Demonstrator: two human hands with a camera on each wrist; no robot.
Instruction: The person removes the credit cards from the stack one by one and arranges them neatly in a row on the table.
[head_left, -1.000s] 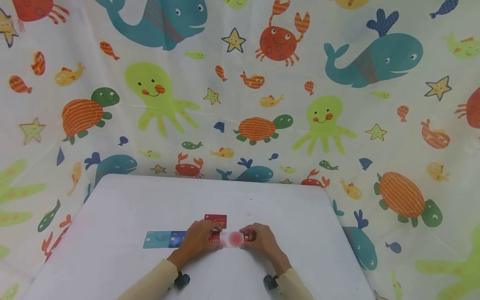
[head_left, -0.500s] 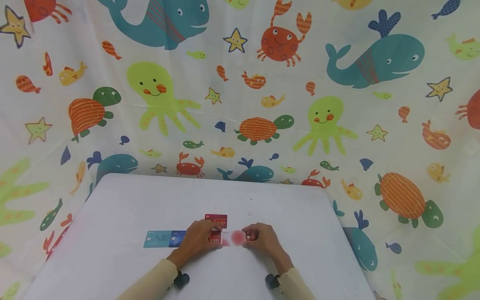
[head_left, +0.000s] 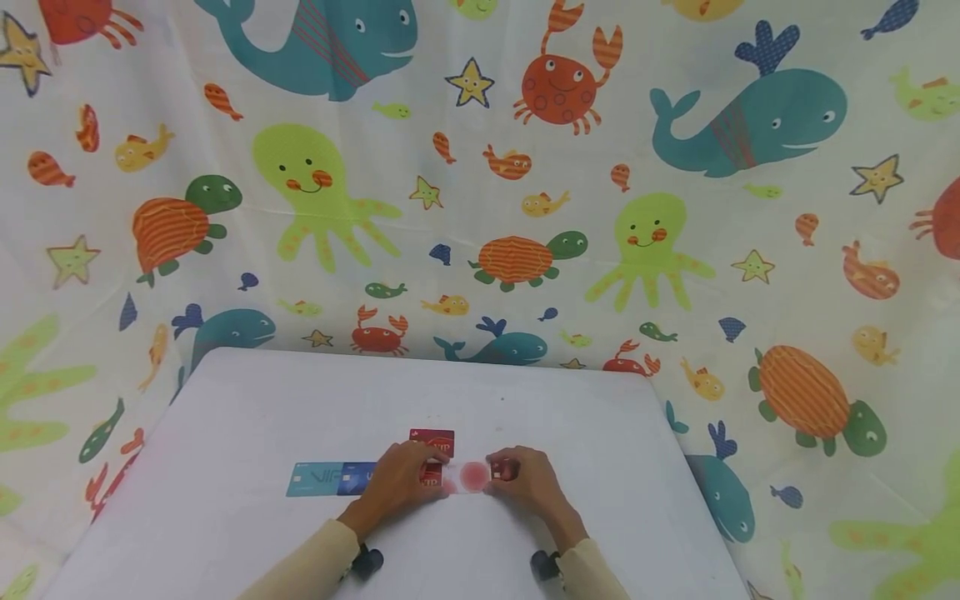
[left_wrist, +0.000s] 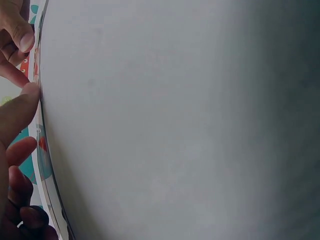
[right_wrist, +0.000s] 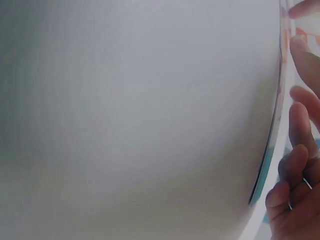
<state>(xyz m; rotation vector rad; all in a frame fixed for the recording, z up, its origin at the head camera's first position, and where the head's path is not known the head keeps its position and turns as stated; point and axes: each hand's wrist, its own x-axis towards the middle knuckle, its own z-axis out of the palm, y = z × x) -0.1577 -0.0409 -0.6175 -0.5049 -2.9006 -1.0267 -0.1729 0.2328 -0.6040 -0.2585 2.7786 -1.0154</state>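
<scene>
In the head view, a row of flat cards runs along the white table [head_left: 300,408]. From the left come a light blue VIP card [head_left: 315,478], a dark blue card [head_left: 357,478] and a red VIP card [head_left: 432,476] partly covered by my left hand [head_left: 399,482]. Beside it is a pale card with a pink circle [head_left: 474,477]. My left thumb and index finger pinch this pale card at its left end; my right hand [head_left: 529,482] pinches its right end. Another red card [head_left: 504,470] shows between my right thumb and finger. The wrist views hide most of the cards.
A second red VIP card [head_left: 432,442] lies just beyond the row, behind my left fingers. At the table's far edge hangs a white curtain [head_left: 450,117] printed with sea animals. Small black cameras [head_left: 367,562] sit under both wrists.
The pale card and my right hand shift slightly to the right, then hold nearly still. The left hand edges a little to the right; the other cards stay put.
</scene>
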